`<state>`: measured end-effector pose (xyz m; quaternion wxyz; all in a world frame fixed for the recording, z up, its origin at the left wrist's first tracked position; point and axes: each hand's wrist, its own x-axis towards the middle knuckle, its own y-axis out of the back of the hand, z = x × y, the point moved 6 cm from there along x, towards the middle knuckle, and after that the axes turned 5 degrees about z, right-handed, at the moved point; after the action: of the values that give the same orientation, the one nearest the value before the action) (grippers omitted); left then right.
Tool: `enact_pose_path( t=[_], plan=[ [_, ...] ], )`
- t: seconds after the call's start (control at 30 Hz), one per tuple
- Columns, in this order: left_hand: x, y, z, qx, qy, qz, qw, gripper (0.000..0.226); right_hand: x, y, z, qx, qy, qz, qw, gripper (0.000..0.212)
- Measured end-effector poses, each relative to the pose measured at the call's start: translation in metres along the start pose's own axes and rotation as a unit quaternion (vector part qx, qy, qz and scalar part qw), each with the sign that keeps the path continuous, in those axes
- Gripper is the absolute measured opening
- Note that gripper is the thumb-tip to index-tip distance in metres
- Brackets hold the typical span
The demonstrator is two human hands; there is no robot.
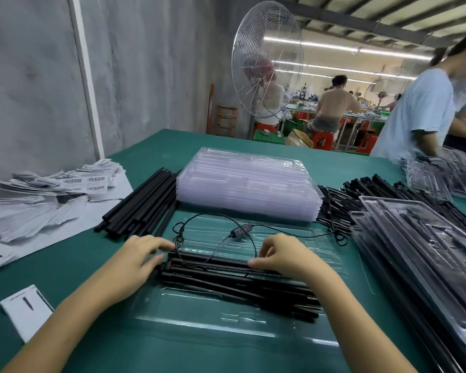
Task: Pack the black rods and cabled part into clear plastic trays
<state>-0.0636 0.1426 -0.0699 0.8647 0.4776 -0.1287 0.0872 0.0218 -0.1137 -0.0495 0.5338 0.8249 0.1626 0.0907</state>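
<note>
**Clear tray (pixel 199 323) at the bottom centre, black rods (pixel 226 282) under both hands**

Clear and open, the tray lies flat on the green desk (pixel 73 267) at the lower centre of the frame. The black rods lie in a bundle across its middle, running left to right and fanning out towards the right.

The left hand (pixel 135 261) is at the left end of the bundle, its fingertips and thumb closed on the end of the topmost rod. The right hand (pixel 283 254) sits further right on the same rod, fingers curled, thumb pressed along it. The bundle lies between and just below the two hands.

Loops of the cabled part (pixel 237 233) lie on the tray's far half, above the hands, with a small inline switch between them.

Beyond that, at centre frame, stands a stack of empty trays (pixel 248 184). Loose rods (pixel 143 203) lie left of the stack. More rods and packed trays (pixel 414 238) fill the right edge. Barcode labels (pixel 38 195) are heaped at middle left, and a white card (pixel 24 310) lies at lower left. A wire-caged fan (pixel 267 63) is at upper centre, and a person in a pale blue shirt (pixel 420 109) is at upper right.
</note>
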Motion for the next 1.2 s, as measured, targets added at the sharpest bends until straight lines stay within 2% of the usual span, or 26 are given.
enact_pose_path(
  t=[0.17,0.3,0.53,0.67,0.77,0.9,1.0,1.03,1.1,1.13,1.2],
  plan=[
    [0.0,-0.002,-0.008,0.009,0.016,-0.082,0.996,0.028,-0.006,-0.007,0.003,-0.033,0.036,-0.057,0.997,0.034],
    [0.0,0.002,-0.008,-0.008,0.022,-0.077,0.997,0.022,-0.012,-0.012,-0.004,-0.021,0.048,-0.055,0.997,0.029],
    [0.001,0.02,-0.002,-0.119,0.04,-0.067,0.99,0.023,-0.031,0.013,-0.028,-0.012,0.086,-0.028,0.996,0.029],
    [0.006,0.026,0.003,-0.17,0.057,-0.079,0.981,0.022,-0.037,0.023,-0.036,0.004,0.08,-0.027,0.996,0.027],
    [0.009,0.026,0.006,-0.278,0.089,-0.093,0.952,0.019,-0.036,0.027,-0.031,0.069,0.064,-0.053,0.994,0.024],
    [0.014,0.026,0.007,-0.431,0.143,-0.11,0.884,0.019,-0.031,0.033,-0.026,0.191,0.041,-0.112,0.974,0.023],
    [0.015,0.018,0.001,-0.455,0.22,-0.167,0.846,0.062,-0.024,0.043,-0.024,0.179,0.035,-0.082,0.98,0.021],
    [0.015,0.014,0.002,-0.443,0.233,-0.196,0.843,0.067,-0.022,0.047,-0.026,0.151,0.042,-0.061,0.986,0.02],
    [0.021,0.009,0.005,-0.443,0.224,-0.223,0.839,0.067,-0.022,0.055,-0.033,0.067,0.078,0.005,0.995,0.02],
    [0.026,0.009,0.006,-0.458,0.218,-0.209,0.836,0.062,-0.024,0.058,-0.038,0.017,0.103,0.048,0.993,0.021],
    [0.034,0.009,0.007,-0.494,0.207,-0.167,0.828,0.036,-0.034,0.058,-0.048,-0.065,0.148,0.125,0.979,0.022]
  ],
)
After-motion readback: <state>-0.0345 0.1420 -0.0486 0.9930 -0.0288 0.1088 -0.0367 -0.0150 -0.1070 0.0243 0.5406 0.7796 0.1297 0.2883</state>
